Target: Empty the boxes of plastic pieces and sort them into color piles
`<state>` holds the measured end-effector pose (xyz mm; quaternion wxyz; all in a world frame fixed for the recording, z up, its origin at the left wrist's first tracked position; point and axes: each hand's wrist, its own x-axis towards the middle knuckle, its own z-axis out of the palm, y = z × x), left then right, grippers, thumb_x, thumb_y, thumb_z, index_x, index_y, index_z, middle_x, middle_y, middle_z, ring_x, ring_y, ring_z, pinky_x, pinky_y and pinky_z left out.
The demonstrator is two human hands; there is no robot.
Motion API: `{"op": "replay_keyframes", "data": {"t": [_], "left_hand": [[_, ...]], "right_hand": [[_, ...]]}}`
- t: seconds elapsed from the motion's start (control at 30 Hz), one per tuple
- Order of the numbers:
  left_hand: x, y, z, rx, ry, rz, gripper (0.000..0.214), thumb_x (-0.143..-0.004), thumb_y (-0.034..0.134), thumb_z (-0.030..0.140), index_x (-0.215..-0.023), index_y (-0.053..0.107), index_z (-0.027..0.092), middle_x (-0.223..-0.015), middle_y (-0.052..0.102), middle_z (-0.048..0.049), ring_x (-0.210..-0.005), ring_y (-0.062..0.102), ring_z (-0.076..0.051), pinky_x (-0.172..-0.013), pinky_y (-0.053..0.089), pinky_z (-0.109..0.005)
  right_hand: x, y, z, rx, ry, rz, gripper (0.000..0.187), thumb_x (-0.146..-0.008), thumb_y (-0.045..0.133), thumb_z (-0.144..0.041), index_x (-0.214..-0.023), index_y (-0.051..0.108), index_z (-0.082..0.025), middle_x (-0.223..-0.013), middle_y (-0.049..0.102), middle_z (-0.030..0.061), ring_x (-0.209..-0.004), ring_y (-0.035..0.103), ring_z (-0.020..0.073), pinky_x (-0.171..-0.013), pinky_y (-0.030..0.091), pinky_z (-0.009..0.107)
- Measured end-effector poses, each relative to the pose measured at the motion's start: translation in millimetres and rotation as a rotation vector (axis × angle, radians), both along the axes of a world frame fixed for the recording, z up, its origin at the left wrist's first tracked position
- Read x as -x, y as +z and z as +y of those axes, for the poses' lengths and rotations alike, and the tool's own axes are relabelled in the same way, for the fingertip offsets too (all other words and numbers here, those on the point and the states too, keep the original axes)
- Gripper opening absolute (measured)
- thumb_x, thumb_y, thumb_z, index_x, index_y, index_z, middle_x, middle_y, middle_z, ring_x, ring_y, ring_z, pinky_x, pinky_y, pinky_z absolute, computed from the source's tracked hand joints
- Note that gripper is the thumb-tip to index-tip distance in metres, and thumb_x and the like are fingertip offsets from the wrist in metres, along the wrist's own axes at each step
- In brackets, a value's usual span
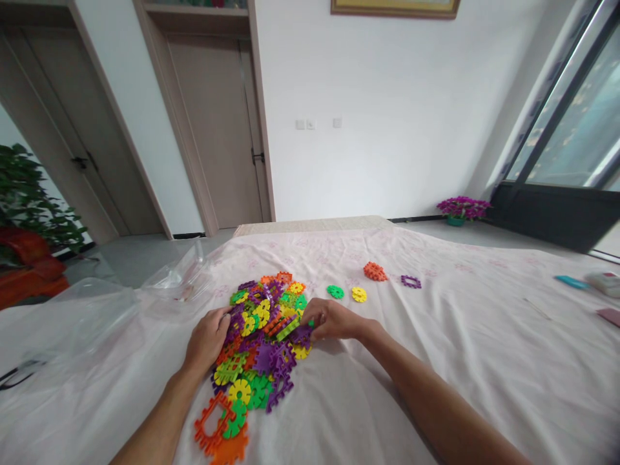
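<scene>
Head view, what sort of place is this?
Probably a room in a home: a wood-toned door with a dark lever handle, a framed picture on the white wall, and a pot of purple flowers all suggest it.

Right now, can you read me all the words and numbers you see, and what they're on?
There are none I can read.
Plastic pieces: no readable letters or numbers.
White packet at the right edge: any print is too small and blurred to read.
</scene>
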<state>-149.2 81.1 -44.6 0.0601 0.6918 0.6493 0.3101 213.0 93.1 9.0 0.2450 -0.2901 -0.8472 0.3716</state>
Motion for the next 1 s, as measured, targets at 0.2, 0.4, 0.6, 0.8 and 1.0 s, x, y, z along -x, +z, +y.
{"op": "replay_keyframes", "data": {"t": [0.2,0.4,0.6,0.8,1.0], "left_hand": [[0,-0.9,0,-0.009,0.010,-0.014,0.047,-0.093,0.034,0.042,-0.119,0.064,0.018,-0.121,0.066,-0.0082,-0.115,0.059,-0.023,-0.105,0.042,-0.036],[0,-1.6,0,-0.004,-0.001,-0.017,0.049,-0.093,0.032,0.043,-0.119,0.064,0.017,-0.122,0.065,-0.0092,-0.116,0.058,-0.023,-0.105,0.041,-0.037],[2,-3.4,2,-0.009,0.000,-0.007,0.048,-0.093,0.032,0.043,-0.119,0.064,0.017,-0.123,0.065,-0.0085,-0.116,0.059,-0.023,-0.105,0.042,-0.036],[1,-2.3,0,-0.005,-0.004,-0.012,0.049,-0.093,0.032,0.043,-0.119,0.064,0.017,-0.121,0.066,-0.0091,-0.115,0.059,-0.023,-0.105,0.042,-0.036],[1,-2.6,1,-0.003,0.011,0.006,0.049,-0.092,0.033,0.044,-0.118,0.064,0.018,-0.121,0.066,-0.0084,-0.115,0.059,-0.023,-0.104,0.042,-0.035]], "right_hand": [[0,3.6,0,-0.043,0.059,0.104,0.025,-0.080,0.073,-0.043,-0.092,0.079,-0.021,-0.094,0.072,0.0074,-0.092,0.063,0.0194,-0.085,0.050,0.030],[-29,22.9,11,0.003,-0.246,0.232,0.026,-0.083,0.067,-0.040,-0.089,0.077,-0.017,-0.085,0.072,0.0060,-0.078,0.066,0.0165,-0.073,0.053,0.028],[-96,1.7,44,0.018,-1.025,0.571,0.031,-0.077,0.066,-0.037,-0.093,0.072,-0.011,-0.069,0.068,0.0036,-0.062,0.063,0.0137,-0.052,0.053,0.022],[-165,-28.6,54,0.059,-1.468,0.763,0.034,-0.069,0.065,-0.028,-0.098,0.070,-0.009,-0.059,0.066,0.0020,-0.051,0.064,0.0143,-0.049,0.057,0.024],[-203,-45.8,54,0.075,-1.630,0.834,0.045,-0.069,0.060,-0.027,-0.108,0.067,-0.006,-0.066,0.068,0.0040,-0.054,0.065,0.0151,-0.048,0.055,0.024]]}}
